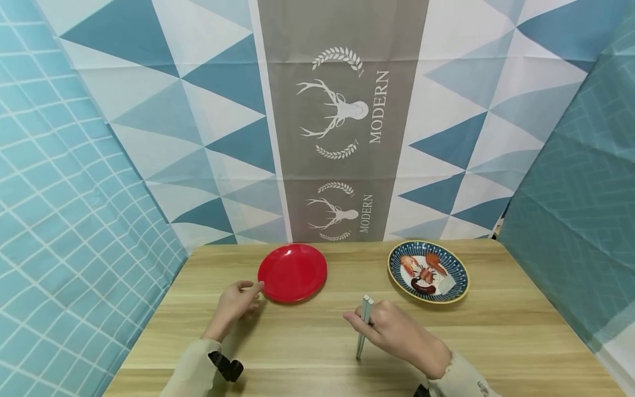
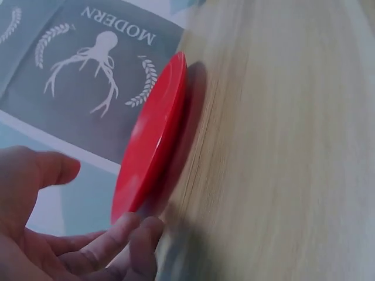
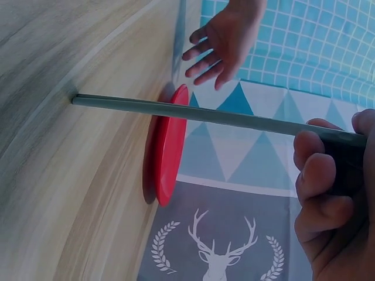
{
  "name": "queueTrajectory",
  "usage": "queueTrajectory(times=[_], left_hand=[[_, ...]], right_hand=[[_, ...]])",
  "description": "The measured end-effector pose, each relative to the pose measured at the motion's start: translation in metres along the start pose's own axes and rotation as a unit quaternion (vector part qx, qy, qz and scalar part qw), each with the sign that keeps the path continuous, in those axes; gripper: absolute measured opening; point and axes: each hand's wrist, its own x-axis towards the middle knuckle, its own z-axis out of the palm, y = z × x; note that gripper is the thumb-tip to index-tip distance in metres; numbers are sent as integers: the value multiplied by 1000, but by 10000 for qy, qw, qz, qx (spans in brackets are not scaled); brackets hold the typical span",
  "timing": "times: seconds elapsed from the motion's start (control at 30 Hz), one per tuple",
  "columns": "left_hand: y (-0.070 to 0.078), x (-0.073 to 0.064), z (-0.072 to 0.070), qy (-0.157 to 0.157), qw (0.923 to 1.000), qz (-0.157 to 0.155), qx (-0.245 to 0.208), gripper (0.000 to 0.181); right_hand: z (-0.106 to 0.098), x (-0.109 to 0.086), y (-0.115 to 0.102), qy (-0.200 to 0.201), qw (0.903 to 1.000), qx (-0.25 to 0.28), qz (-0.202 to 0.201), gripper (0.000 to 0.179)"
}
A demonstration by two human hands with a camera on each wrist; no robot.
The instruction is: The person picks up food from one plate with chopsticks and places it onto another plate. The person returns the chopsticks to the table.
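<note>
My right hand [image 1: 397, 333] grips a pair of grey-green chopsticks [image 1: 366, 320] held nearly upright, fingers curled round them. In the right wrist view the chopsticks [image 3: 193, 114] lie side by side, their lower ends at or close to the tabletop. At the left rim of a red plate [image 1: 292, 273] is my left hand [image 1: 238, 306], thumb apart from the loosely bent fingers. The left wrist view shows its fingertips [image 2: 132, 225] by the plate's near edge; whether they touch it I cannot tell. Nothing lies on the red plate.
A blue-patterned plate [image 1: 463, 275] with a yellowish rim stands at the back right, holding several food-like pieces, among them a small red crayfish shape [image 1: 425, 274]. Patterned cloth [image 1: 342, 110] hangs behind the wooden table [image 1: 307, 342], with tiled-pattern cloth [image 1: 64, 220] on the left.
</note>
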Motion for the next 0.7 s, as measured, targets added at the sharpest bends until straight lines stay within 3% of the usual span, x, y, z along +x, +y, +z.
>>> queueTrajectory(times=[0.17, 0.33, 0.57, 0.7], left_hand=[[-7, 12, 3, -164, 9964, -425, -714, 64], [-15, 19, 5, -244, 9936, -541, -961, 57], [-20, 25, 12, -387, 9919, -571, -1067, 58], [-25, 29, 17, -279, 9914, -630, -1113, 51]], right_hand=[[-1, 0, -1, 38, 9995, -186, -264, 39], [-2, 1, -2, 71, 9985, -317, -439, 42], [-2, 1, -3, -156, 9995, -263, -5, 37], [-2, 0, -2, -277, 9994, -178, 137, 44]])
